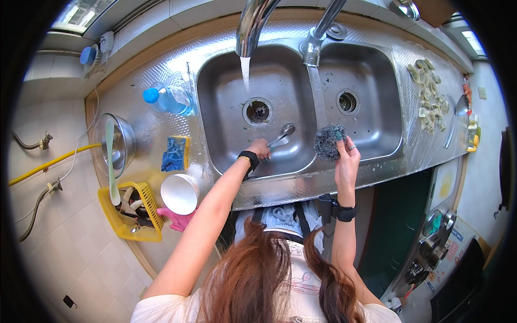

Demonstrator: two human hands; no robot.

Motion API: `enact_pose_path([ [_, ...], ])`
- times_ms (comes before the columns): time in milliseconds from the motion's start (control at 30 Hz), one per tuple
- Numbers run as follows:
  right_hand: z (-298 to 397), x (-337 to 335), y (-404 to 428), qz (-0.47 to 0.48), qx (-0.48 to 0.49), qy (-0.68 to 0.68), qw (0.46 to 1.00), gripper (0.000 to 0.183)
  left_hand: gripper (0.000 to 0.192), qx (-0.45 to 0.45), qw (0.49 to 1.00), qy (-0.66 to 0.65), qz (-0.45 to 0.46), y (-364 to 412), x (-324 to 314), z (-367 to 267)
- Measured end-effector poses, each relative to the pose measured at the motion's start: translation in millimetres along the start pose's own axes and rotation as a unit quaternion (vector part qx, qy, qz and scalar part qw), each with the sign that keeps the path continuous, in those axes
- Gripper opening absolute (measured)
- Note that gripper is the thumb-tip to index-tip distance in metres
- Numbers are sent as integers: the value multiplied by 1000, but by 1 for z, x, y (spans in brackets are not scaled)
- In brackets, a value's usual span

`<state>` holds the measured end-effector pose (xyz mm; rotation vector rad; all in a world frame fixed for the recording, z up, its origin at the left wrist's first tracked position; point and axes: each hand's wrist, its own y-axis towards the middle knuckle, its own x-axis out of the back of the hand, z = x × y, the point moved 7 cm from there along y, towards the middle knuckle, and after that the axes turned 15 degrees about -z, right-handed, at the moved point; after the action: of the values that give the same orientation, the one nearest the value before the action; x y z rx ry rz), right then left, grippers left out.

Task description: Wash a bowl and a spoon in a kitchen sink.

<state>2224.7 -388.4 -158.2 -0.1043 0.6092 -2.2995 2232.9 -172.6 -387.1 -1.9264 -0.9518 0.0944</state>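
In the left basin of a stainless steel double sink [220, 133], my left hand [259, 149] grips a metal spoon [287, 129] by its handle, the bowl pointing up and to the right. My right hand [347, 159] pinches a round steel wool scourer [328, 142] near the divider between the basins. The scourer and spoon are apart. Water [245, 72] runs from the chrome faucet [247, 36] into the left basin, above and left of the spoon. Bits of debris lie around the left drain [257, 112] and the right drain [347, 102].
Left counter: a blue-capped plastic bottle [171, 99], a blue and yellow sponge [176, 153], a white bowl [180, 194], a pink glove [177, 220], a yellow basket [149, 198] and a clear bowl [128, 141]. On the right lie dumpling-like pieces [428, 93] and a ladle [460, 107].
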Motion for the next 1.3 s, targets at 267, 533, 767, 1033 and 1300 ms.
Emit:
enact_pose_path([
  [267, -12, 3, -3, -1, -30, 6, 1000, 30, 18, -126, 924, 348, -94, -6, -12, -18],
  [533, -40, 3, 9, 34, -86, -2, 996, 29, 15, -154, 950, 265, -64, 9, -4, -30],
  [767, -43, -16, 29, 65, -90, -40, 993, 26, 16, -50, 996, 14, -72, -72, 60, -86],
  [1033, -78, -82, 2, 129, -242, 154, 949, 19, 22, -56, 861, -505, -11, -147, 53, -126],
  [1300, -46, -121, -11, 268, -143, -63, 951, 20, 27, -82, 859, -487, -134, -164, 48, -131],
])
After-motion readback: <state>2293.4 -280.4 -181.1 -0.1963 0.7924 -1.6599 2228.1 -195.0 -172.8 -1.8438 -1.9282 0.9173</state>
